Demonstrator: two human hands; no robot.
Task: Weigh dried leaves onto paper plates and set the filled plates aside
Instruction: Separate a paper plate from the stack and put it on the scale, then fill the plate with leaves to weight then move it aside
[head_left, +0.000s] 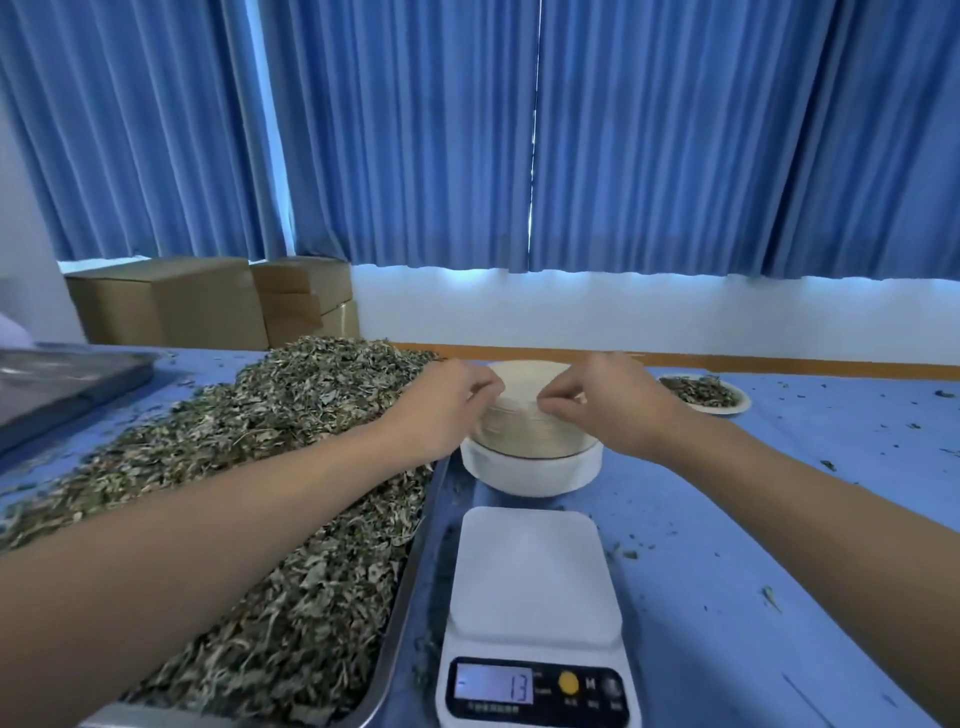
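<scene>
The stack of paper plates (530, 436) stands just beyond the scale (530, 566), and the left hand (451, 404) and right hand (612, 402), close together, pinch its top near rim, so a plate would likely travel straight back onto the scale.

A: Readable text anywhere?
B: Only on scale (535, 597). "13" in dark digits on lit display (493, 684), front panel, with a short dash at far left.
A: Anything on the buttons?
B: "M" just right of yellow button (568, 683). Tiny print under buttons and in a line below display, too small to read.
A: Elsewhere?
B: Nothing legible.
</scene>
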